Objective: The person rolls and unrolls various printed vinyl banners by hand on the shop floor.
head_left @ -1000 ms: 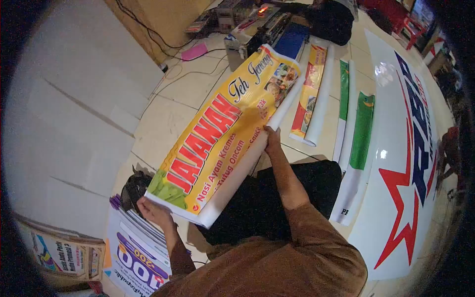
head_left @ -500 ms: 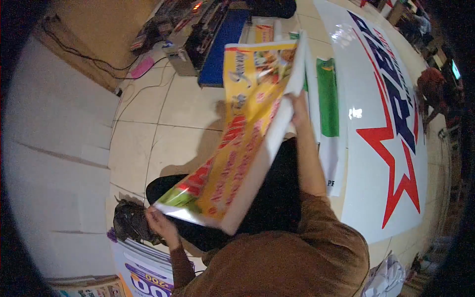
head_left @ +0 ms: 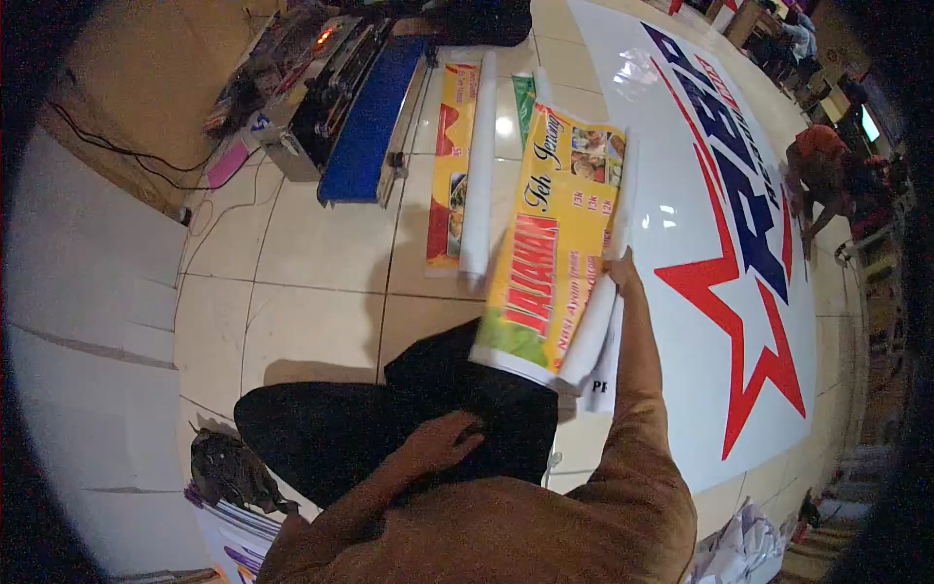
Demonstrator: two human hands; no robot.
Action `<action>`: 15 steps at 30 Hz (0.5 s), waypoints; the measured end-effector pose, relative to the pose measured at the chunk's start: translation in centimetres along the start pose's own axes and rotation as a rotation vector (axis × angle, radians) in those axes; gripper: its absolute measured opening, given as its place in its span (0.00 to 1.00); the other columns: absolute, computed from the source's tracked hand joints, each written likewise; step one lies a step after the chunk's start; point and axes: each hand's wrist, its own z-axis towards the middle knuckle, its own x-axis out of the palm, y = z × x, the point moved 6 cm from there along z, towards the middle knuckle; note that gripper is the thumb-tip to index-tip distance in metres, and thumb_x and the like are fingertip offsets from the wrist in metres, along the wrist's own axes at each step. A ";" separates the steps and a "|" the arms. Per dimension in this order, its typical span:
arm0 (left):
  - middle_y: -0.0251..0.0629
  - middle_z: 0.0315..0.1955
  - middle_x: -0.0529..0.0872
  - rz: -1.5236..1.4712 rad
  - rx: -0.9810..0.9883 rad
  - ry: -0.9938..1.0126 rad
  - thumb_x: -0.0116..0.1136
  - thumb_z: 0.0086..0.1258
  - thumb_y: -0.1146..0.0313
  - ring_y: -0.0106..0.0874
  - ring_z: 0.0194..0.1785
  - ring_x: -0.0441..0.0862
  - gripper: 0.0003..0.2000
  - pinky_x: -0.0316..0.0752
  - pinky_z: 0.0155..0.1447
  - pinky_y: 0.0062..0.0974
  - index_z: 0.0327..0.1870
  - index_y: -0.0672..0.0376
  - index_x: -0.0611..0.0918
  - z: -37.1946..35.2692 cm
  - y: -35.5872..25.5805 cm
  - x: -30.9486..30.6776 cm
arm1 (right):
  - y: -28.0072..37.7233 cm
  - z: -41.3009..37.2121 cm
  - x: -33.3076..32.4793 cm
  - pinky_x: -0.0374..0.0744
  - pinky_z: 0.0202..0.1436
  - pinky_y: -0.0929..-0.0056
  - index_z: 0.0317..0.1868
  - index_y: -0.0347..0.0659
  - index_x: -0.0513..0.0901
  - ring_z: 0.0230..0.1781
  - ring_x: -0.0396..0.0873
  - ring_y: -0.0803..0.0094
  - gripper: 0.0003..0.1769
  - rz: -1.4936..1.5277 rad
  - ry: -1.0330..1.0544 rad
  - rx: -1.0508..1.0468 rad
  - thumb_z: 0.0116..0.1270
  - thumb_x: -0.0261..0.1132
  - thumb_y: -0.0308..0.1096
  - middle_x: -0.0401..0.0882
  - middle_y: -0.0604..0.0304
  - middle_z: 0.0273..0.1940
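Observation:
My right hand (head_left: 620, 273) grips the rolled white edge of a yellow printed banner (head_left: 545, 234), partly rolled up along its right side. The banner hangs over the floor and my dark-clothed leg, its green lower end near my knee. My left hand (head_left: 449, 440) rests on my dark-clothed thigh, away from the banner; its fingers lie loosely stretched with nothing in them. Beyond the banner a second rolled red and yellow banner (head_left: 452, 165) lies on the tiles, with a green one (head_left: 525, 102) partly covered beside it.
A large white banner with a red star (head_left: 730, 321) spreads along the right. A machine with a blue panel (head_left: 375, 122) stands at upper left, cables beside it. A black bag (head_left: 232, 469) sits at lower left. Another person (head_left: 822, 161) crouches at far right.
My left hand has let go of the banner's lower corner and moved onto my thigh. The banner has swung right and away from me in my right hand, uncovering the red and yellow one.

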 end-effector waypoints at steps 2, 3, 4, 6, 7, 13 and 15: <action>0.49 0.51 0.79 0.021 -0.044 0.018 0.51 0.72 0.55 0.45 0.55 0.77 0.19 0.72 0.59 0.39 0.54 0.61 0.76 -0.1 2.2 -0.3 | 2.0 3.3 -1.0 0.81 0.46 0.57 0.73 0.44 0.47 0.52 0.77 0.53 0.51 -0.213 -0.068 -0.109 0.54 0.69 0.29 0.73 0.46 0.56; 0.49 0.51 0.79 0.021 -0.048 0.006 0.51 0.72 0.55 0.45 0.55 0.77 0.19 0.72 0.59 0.39 0.54 0.61 0.76 0.0 2.7 -1.0 | 5.0 2.2 -1.9 0.81 0.45 0.56 0.74 0.48 0.46 0.52 0.77 0.51 0.52 -0.596 -0.182 -0.033 0.54 0.70 0.35 0.70 0.45 0.58; 0.49 0.52 0.79 0.049 -0.126 0.007 0.50 0.72 0.55 0.45 0.55 0.77 0.20 0.72 0.60 0.39 0.55 0.61 0.76 -0.3 3.4 -1.7 | 7.1 1.2 -2.2 0.81 0.43 0.55 0.74 0.52 0.45 0.52 0.76 0.49 0.53 -0.980 -0.296 0.049 0.55 0.71 0.42 0.68 0.44 0.61; 0.49 0.53 0.78 0.071 -0.218 0.010 0.50 0.72 0.55 0.45 0.56 0.77 0.21 0.72 0.60 0.39 0.56 0.62 0.75 -0.4 4.7 -1.8 | 7.5 1.1 -0.3 0.81 0.44 0.52 0.74 0.55 0.46 0.52 0.76 0.45 0.54 -1.070 -0.346 -0.045 0.54 0.71 0.48 0.64 0.43 0.64; 0.49 0.53 0.78 0.085 -0.231 0.000 0.50 0.72 0.55 0.45 0.56 0.77 0.21 0.71 0.60 0.39 0.57 0.63 0.75 -0.2 5.5 -1.7 | 7.5 0.8 0.2 0.80 0.46 0.50 0.75 0.59 0.46 0.51 0.75 0.42 0.54 -1.152 -0.411 -0.131 0.53 0.70 0.54 0.60 0.42 0.67; 0.51 0.53 0.79 0.148 -0.242 -0.001 0.48 0.72 0.53 0.46 0.56 0.77 0.23 0.71 0.60 0.40 0.56 0.64 0.75 2.5 5.1 -0.9 | 2.0 0.4 1.8 0.79 0.49 0.50 0.74 0.61 0.50 0.51 0.75 0.41 0.46 -1.217 -0.462 -0.627 0.59 0.64 0.53 0.63 0.44 0.63; 0.52 0.51 0.80 0.206 -0.175 -0.021 0.49 0.72 0.51 0.48 0.55 0.77 0.23 0.72 0.59 0.42 0.54 0.65 0.76 3.7 4.0 -1.5 | 0.5 1.7 -0.7 0.78 0.48 0.49 0.73 0.57 0.52 0.51 0.75 0.43 0.43 -0.882 -0.502 -0.468 0.61 0.62 0.51 0.65 0.44 0.62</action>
